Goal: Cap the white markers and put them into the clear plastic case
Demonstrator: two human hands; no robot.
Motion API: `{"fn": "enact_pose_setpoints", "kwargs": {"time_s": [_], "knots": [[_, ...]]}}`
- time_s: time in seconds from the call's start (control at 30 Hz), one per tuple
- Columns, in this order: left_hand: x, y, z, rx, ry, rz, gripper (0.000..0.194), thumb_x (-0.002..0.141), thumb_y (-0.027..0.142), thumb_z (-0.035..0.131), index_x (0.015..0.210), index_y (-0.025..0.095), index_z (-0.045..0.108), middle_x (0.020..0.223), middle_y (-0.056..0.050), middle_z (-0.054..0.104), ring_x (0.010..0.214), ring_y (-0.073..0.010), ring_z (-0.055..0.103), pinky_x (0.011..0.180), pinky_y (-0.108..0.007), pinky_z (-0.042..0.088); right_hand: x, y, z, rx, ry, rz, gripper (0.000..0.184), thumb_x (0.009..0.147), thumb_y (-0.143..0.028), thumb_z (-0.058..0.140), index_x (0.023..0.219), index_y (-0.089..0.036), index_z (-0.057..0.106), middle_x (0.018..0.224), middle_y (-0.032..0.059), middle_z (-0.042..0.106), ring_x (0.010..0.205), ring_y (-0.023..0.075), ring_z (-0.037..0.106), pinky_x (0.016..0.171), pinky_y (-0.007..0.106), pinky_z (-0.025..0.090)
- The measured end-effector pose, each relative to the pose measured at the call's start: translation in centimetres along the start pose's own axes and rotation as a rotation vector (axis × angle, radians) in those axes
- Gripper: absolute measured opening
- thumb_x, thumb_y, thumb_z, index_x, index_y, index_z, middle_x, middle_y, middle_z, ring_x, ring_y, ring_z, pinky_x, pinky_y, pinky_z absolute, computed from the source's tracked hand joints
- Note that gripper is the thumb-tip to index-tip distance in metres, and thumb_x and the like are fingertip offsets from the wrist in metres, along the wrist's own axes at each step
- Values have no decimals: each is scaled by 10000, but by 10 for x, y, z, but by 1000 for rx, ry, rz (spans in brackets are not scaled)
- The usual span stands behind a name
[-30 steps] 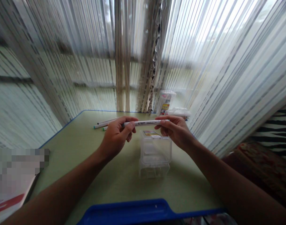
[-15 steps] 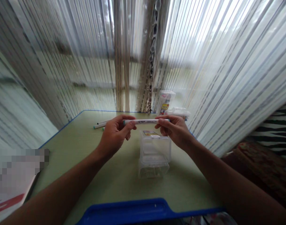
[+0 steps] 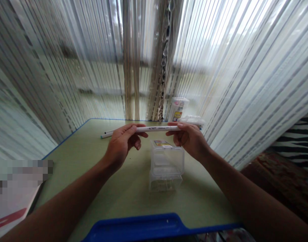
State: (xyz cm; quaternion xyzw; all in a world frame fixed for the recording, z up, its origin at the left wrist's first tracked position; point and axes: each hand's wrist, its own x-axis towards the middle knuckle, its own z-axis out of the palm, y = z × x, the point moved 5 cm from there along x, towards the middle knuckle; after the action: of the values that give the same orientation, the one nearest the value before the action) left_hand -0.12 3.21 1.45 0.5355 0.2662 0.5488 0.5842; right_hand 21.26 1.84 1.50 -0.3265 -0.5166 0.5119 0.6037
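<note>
A white marker pen (image 3: 156, 128) is held level above the green table (image 3: 93, 158), one end in each hand. My left hand (image 3: 122, 144) pinches its left end with thumb and fingers. My right hand (image 3: 190, 139) pinches its right end. Directly below the pen stands a clear plastic box (image 3: 166, 164) with a small coloured label on top. Two more pens (image 3: 107, 133) with green tips lie on the table behind my left hand.
At the back, a clear tub with a label (image 3: 177, 109) and a flat clear lid or case (image 3: 193, 120) stand near the striped curtains (image 3: 232, 84). A blue tray edge (image 3: 136, 227) lies at the near side. A book or paper (image 3: 12, 205) rests at the left.
The pen has risen slightly and stays level between both hands. The left fingers have shifted along its left end, covering the tip that showed before.
</note>
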Motion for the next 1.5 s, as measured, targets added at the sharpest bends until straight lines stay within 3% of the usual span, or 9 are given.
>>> {"fn": "enact_pose_setpoints", "kwargs": {"time_s": [0.27, 0.6, 0.9, 1.5], "knots": [[1, 0, -1, 120, -15, 64, 262, 882, 274, 573, 1033, 79, 662, 715, -64, 694, 458, -101, 514, 444, -242, 415, 0, -2, 1, 10, -13, -18, 236, 787, -277, 662, 945, -133, 762, 765, 90, 783, 396, 103, 574, 385, 220, 440], [-3, 4, 1, 304, -24, 95, 338, 774, 342, 778, 986, 92, 697, 633, 7, 613, 451, -72, 498, 415, -196, 385, -1, 3, 1, -103, -13, -60, 233, 716, -285, 844, 900, -167, 763, 707, 44, 764, 386, 73, 566, 374, 192, 415], [-2, 4, 0, 355, -32, 139, 306, 776, 359, 780, 939, 107, 718, 634, 3, 616, 458, -67, 486, 418, -190, 380, -2, 4, 1, -151, -8, -61, 228, 717, -309, 852, 867, -159, 770, 665, 37, 743, 395, 71, 564, 373, 189, 410], [1, 2, -1, 188, -35, 103, 292, 890, 347, 651, 1040, 98, 674, 770, -60, 702, 460, -78, 517, 452, -232, 424, 2, 2, -2, 15, -10, -16, 243, 812, -342, 740, 946, -142, 769, 723, 67, 766, 398, 82, 568, 371, 192, 414]]}}
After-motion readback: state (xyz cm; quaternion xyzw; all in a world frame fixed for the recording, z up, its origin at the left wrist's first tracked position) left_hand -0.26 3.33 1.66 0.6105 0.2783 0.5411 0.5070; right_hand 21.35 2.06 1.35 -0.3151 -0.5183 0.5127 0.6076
